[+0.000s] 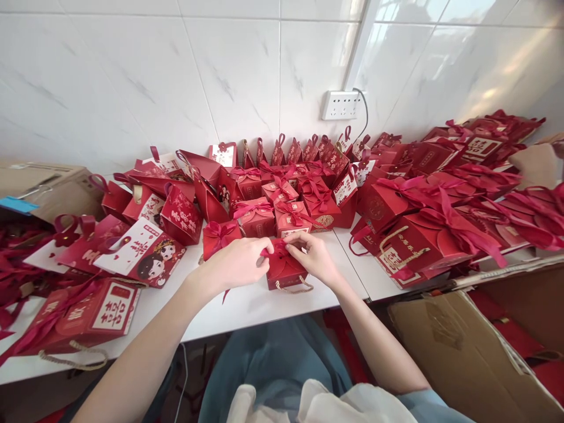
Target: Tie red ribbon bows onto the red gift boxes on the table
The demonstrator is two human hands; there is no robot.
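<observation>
On the white, flat bench [253,308], the left hand [244,262] closely pinches the crimson satin ribbon [278,250] atop the small red cardboard box [285,274], while the right hand [314,254] half-curls there, its grip unclear, so uneven pulling could perhaps tilt the box.

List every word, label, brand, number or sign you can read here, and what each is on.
"囍": white panel of the lower-left red box.
"囍": white panel of the far-right red box.
Too small or unclear: smaller lettering on the white-and-red cartoon box and the other packed boxes.
None legible: red box between the left hand and right hand.
</observation>
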